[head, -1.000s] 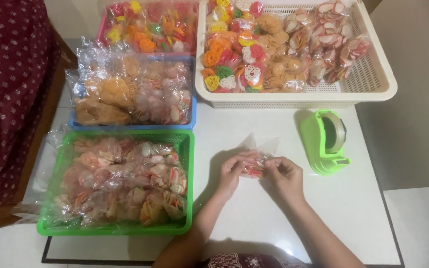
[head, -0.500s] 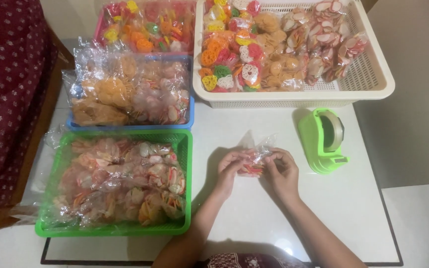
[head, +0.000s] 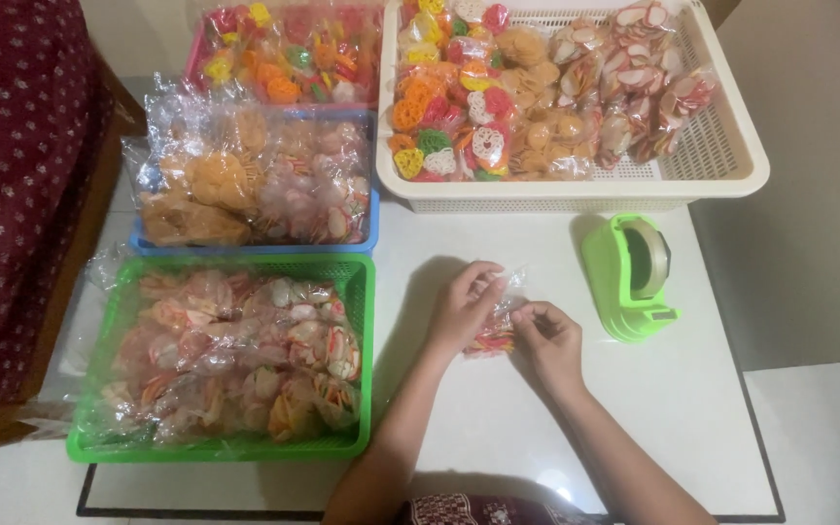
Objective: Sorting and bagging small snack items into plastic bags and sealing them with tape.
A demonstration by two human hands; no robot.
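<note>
Head view: beside the green tape dispenser (head: 631,275), the left hand (head: 462,309) and right hand (head: 548,337) pinch a small clear snack packet (head: 496,329) held between their fingertips.

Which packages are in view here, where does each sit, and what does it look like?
Small clear bag: between left hand and right hand; orange-red crackers.
Green basket: front left; pale pink packs.
Blue basket: behind it; tan packs.
White basket: back right; multicoloured packs.
</note>
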